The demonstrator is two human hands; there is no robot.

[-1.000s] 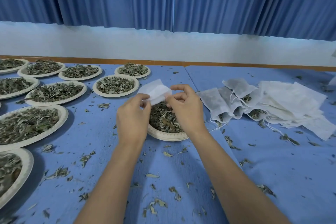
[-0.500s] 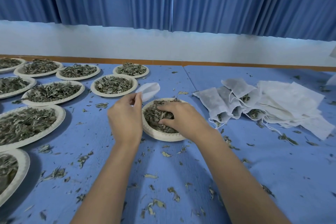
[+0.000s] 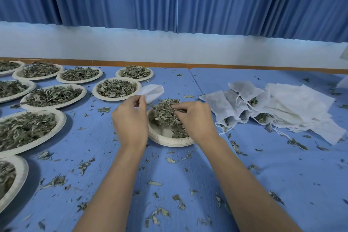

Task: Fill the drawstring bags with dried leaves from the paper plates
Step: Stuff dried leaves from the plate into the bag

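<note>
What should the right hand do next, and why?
Probably lift the right hand with its pinch of dried leaves across to the bag, which the left hand holds at the far left edge of the plate; the bag looks empty.

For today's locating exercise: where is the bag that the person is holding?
Head view, just left of centre: the left hand pinches the bag by the far-left rim of the plate, where the right hand grips leaves.

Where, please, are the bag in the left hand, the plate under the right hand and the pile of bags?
held bag [image 3: 153, 91]: head view, its white body.
plate [image 3: 169, 141]: head view, bare front rim.
pile of bags [image 3: 293, 103]: head view, top flat bag.
</note>
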